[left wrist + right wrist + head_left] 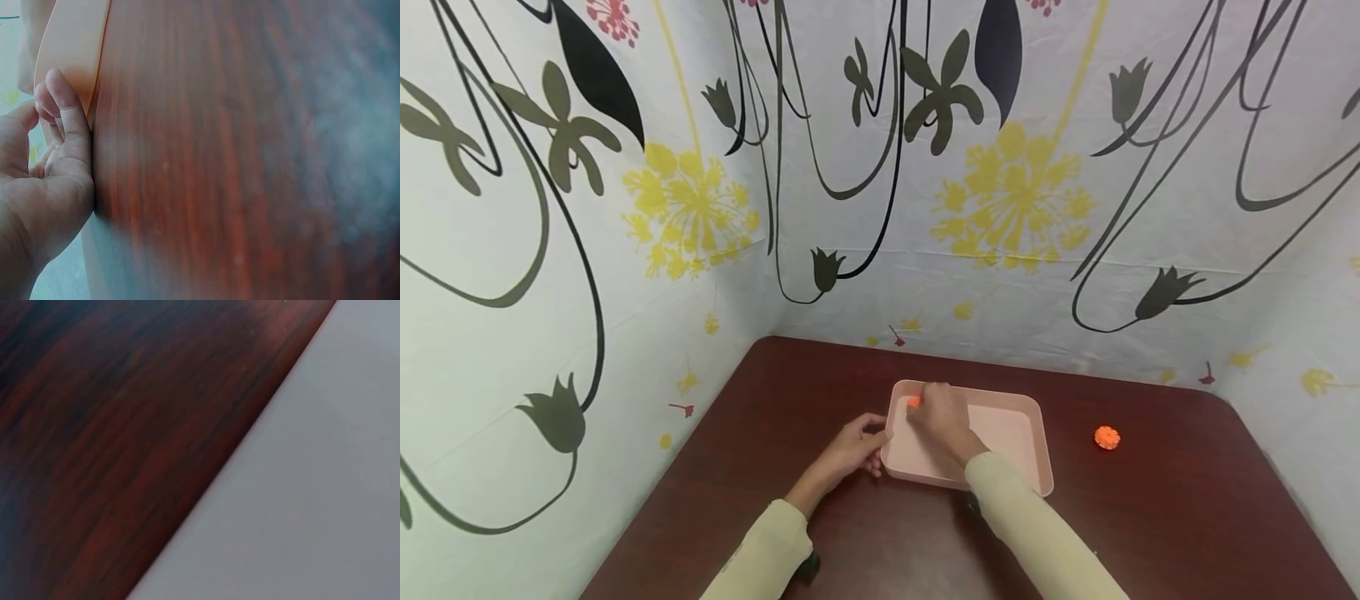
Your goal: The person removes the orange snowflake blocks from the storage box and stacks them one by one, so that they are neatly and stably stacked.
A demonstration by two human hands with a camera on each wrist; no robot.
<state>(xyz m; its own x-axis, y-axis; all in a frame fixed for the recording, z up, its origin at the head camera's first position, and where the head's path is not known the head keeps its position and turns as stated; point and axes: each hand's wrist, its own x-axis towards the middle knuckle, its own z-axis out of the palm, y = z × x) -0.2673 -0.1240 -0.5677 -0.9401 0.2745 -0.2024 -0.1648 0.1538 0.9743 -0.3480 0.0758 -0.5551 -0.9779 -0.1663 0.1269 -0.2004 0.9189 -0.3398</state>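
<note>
A shallow pale pink rectangular tray (1011,433) lies on the dark table. At its left end my left hand (852,446) holds the rim, the thumb at the edge and other fingers curled below it. The left wrist view shows those fingers (74,125) against the outside of the tray wall (78,44). My right hand (943,412) reaches down inside the tray near its far left corner, fingers curled at a small bright orange piece (913,401). That hand covers most of the piece. The right wrist view does not show the hand.
A scalloped, flower-like orange piece (1107,437) lies on the table right of the tray. The reddish-brown wooden table (880,542) meets patterned cloth walls (865,217) at the back and sides. A plain pale surface (300,487) fills half of the right wrist view.
</note>
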